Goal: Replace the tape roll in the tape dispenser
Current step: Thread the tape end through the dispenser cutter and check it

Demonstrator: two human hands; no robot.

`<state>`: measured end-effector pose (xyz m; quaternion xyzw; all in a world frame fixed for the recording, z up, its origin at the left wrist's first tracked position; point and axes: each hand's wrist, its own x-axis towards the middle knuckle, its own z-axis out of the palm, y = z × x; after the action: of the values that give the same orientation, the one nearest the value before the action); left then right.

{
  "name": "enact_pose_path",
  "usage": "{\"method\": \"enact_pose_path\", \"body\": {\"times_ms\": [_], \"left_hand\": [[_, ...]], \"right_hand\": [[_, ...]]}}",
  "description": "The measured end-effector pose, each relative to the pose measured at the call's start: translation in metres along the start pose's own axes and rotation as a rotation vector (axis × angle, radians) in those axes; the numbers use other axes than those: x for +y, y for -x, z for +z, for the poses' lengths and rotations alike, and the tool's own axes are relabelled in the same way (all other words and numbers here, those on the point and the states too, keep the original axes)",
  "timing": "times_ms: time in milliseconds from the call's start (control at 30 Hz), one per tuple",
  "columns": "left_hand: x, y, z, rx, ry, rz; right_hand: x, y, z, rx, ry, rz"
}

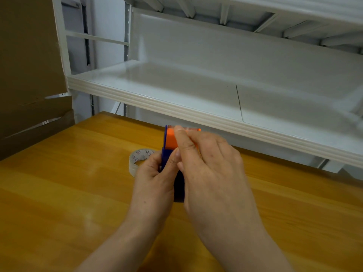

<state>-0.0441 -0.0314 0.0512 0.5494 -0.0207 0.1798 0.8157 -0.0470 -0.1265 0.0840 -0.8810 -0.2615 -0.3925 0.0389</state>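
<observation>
Above the counter (59, 193) centre, our left hand (153, 181) grips the tape dispenser (170, 139), right hand (208, 160) pinches its orange top; tape roll (140, 154) lies just left, so we judge swap unfinished.

reaches in from below with both bare forearms, wrists close together above the bench. grips the lower body of the blue and orange plastic tape dispenser (170, 141) in the left hand (155, 177), thumb upright along its side. pinches its top edge with the right hand (210, 163), forefinger stretched forward, knuckles up, slightly blurred.
</observation>
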Motion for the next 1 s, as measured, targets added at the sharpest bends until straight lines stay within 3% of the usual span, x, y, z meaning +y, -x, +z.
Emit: {"method": "enact_pose_path", "body": {"times_ms": [300,633,1000], "left_hand": [[-0.004,0.0,-0.003,-0.046,-0.018,-0.018],[-0.006,0.008,0.005,-0.173,0.003,-0.006],[-0.003,0.011,0.003,-0.157,0.088,0.034]], "right_hand": [[0.004,0.018,0.006,0.072,0.055,-0.041],[0.019,0.039,0.007,0.187,-0.124,0.048],[0.017,0.059,0.022,0.323,0.033,-0.067]]}}
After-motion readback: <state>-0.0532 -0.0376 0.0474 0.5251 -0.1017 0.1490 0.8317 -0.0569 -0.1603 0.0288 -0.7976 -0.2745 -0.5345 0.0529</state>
